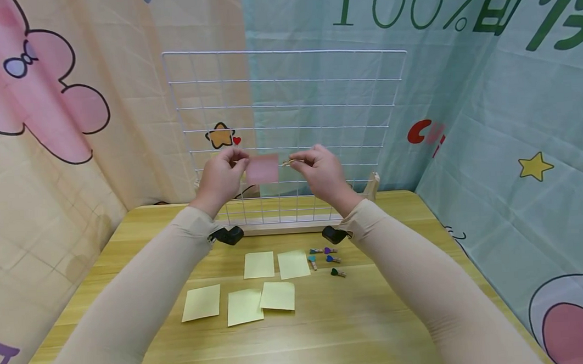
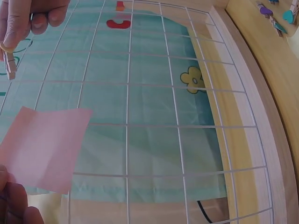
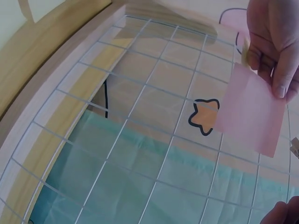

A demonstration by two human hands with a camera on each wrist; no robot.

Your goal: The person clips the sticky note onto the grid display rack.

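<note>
My left hand (image 1: 223, 173) pinches a pink paper note (image 1: 263, 170) by its left edge, in front of the white wire grid (image 1: 287, 106). In my right hand (image 1: 322, 172), a small wooden clothespin (image 2: 10, 65) is pinched between thumb and fingers. The clothespin is just right of the note and apart from it. In the right wrist view the note (image 3: 252, 109) hangs from the left hand's (image 3: 275, 46) fingertips, and only a bit of the clothespin (image 3: 295, 147) shows at the right edge. Something yellowish is partly hidden behind the note; I cannot tell what.
Several yellow paper notes (image 1: 201, 303) lie on the wooden table (image 1: 329, 334). To their right lie several small clothespins with coloured hearts (image 1: 338, 272). The grid stands in a wooden base (image 1: 289, 227) near the table's back edge, before a printed curtain (image 1: 490, 111).
</note>
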